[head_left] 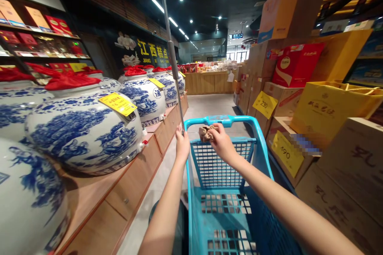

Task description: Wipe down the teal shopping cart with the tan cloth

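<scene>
My right hand (222, 142) pinches a crumpled brown cloth (206, 133) just below the far top bar of a blue plastic shopping cart (259, 131). My left hand (182, 143) is closed at the cart's far left corner, around the lower end of a tall metal pole (171, 53). The pole rises from there, leaning a little left, and runs out of view at the top. Beneath my hands are the cart's lattice panel (223, 165) and grid floor, through which the ground shows. My left fingers are partly hidden.
Large blue-and-white porcelain jars (86, 131) with red cloth covers stand on a wooden platform (119, 203) at left. Stacked cartons (344, 191) and a yellow gift bag (335, 107) crowd the right side. Ahead, the aisle floor (206, 103) leads to a wooden counter (206, 83).
</scene>
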{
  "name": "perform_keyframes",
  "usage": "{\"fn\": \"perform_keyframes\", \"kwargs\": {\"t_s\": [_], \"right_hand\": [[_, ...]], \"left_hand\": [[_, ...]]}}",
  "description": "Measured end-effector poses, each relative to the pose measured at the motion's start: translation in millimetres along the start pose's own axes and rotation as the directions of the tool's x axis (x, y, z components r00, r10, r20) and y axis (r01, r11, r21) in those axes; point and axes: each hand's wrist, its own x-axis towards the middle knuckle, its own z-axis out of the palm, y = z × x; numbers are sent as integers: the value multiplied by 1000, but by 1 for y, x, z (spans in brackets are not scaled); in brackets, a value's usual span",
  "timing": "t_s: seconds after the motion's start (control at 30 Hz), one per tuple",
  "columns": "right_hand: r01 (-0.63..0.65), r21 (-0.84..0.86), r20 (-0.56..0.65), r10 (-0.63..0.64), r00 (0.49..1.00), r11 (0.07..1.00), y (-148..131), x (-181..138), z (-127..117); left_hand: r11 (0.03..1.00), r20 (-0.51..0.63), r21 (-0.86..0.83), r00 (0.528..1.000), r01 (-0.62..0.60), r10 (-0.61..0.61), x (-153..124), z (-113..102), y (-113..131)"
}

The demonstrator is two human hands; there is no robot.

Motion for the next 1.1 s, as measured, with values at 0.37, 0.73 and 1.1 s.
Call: {"fn": "perform_keyframes", "kwargs": {"t_s": [0.37, 0.73, 1.1], "right_hand": [[231, -281, 309, -140, 941, 931, -2, 4, 23], [451, -180, 239, -405, 882, 874, -10, 5, 44], [442, -136, 299, -389, 871, 887, -19, 2, 43]], "left_hand": [[943, 134, -324, 990, 82, -40, -10, -8, -40], [902, 96, -425, 994, 79, -42, -41, -26, -48], [835, 92, -536, 992, 126, -90, -39, -28, -62]]}}
